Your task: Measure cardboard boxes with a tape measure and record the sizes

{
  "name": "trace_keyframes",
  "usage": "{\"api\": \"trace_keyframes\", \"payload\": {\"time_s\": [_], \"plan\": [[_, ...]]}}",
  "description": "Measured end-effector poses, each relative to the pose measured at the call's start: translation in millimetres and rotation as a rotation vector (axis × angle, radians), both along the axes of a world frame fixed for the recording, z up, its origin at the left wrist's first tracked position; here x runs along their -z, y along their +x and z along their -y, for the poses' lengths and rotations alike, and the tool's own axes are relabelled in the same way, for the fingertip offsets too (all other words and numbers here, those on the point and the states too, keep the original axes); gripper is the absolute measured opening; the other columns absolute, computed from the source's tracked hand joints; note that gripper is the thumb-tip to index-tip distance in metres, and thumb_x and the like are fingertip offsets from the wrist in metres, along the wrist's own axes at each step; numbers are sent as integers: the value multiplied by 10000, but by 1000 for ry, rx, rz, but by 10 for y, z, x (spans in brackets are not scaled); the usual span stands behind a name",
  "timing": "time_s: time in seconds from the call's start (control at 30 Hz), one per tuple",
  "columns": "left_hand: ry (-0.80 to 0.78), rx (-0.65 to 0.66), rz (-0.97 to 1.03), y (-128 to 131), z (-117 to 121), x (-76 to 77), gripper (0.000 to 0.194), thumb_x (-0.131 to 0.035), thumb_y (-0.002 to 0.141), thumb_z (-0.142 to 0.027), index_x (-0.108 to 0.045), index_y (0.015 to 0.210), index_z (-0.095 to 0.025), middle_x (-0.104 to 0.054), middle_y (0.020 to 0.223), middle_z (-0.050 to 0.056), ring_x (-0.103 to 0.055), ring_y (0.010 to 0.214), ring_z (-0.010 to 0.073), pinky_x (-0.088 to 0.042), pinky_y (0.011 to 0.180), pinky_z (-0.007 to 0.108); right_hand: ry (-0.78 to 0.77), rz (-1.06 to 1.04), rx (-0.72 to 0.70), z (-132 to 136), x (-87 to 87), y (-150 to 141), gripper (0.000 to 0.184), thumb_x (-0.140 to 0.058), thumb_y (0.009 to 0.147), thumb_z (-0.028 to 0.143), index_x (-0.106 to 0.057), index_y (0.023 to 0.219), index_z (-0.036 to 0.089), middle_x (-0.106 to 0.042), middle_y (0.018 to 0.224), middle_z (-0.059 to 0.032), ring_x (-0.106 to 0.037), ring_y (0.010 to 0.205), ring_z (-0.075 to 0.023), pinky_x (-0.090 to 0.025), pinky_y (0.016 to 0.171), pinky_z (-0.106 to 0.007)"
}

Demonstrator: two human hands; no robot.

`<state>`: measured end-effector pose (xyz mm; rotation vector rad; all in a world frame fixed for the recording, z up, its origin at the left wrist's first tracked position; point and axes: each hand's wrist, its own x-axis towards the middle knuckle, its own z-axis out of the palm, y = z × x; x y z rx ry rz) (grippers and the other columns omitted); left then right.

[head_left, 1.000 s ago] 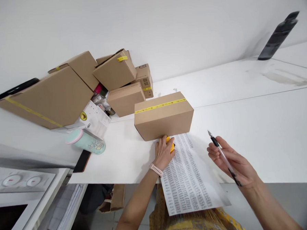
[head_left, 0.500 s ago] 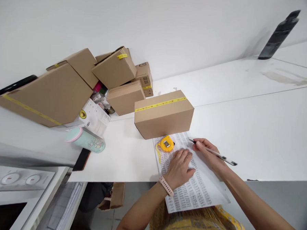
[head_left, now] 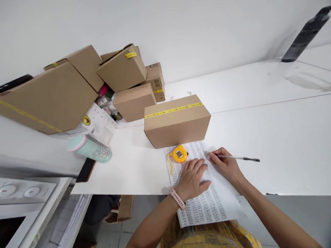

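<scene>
My left hand (head_left: 194, 178) lies flat on a printed sheet of paper (head_left: 203, 211), fingers stretched out, with a pink watch strap on the wrist. In my right hand (head_left: 225, 165) a slim pen (head_left: 242, 158) is gripped, its tip side near the paper's right part and its dark end pointing right. A yellow tape measure (head_left: 179, 154) rests on the sheet's upper left, just beyond my left fingertips. Behind it a closed cardboard box (head_left: 178, 127) with yellow tape stands at the paper's far edge. The sheet hangs over the table's front edge.
Several cardboard boxes (head_left: 133, 101) are stacked at the back left, by a white package (head_left: 100, 123). A mint tumbler (head_left: 94, 149) stands near a dark flat object (head_left: 86, 170). At the far right is a dark bottle (head_left: 302, 37) on the white table (head_left: 266, 141). A white appliance (head_left: 19, 191) sits lower left.
The pen has swung in my right hand from sloping down to the right to lying nearly level. My left hand stays on the sheet. The view has shifted slightly.
</scene>
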<state>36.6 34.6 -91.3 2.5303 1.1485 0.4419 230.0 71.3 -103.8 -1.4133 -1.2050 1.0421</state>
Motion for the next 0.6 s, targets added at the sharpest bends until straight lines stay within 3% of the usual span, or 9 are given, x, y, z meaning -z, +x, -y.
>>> {"api": "trace_keyframes", "payload": {"time_s": [0.17, 0.6], "plan": [[-3, -7, 14, 2, -1, 12, 572, -596, 924, -452, -480, 1403, -162, -446, 1540, 111, -354, 1423, 300, -261, 1187, 473, 46, 135, -18, -5, 34, -13, 471, -661, 808, 648, -543, 685, 209, -511, 601, 8, -434, 571, -134, -363, 537, -278], [-3, -13, 17, 4, -1, 14, 572, -601, 921, -455, -481, 1404, -173, -454, 1533, 103, -363, 1421, 293, -274, 1187, 467, 44, 181, -69, 1, 19, -18, 492, -618, 820, 681, -538, 698, 212, -503, 601, 5, -424, 579, -141, -355, 535, -281]]}}
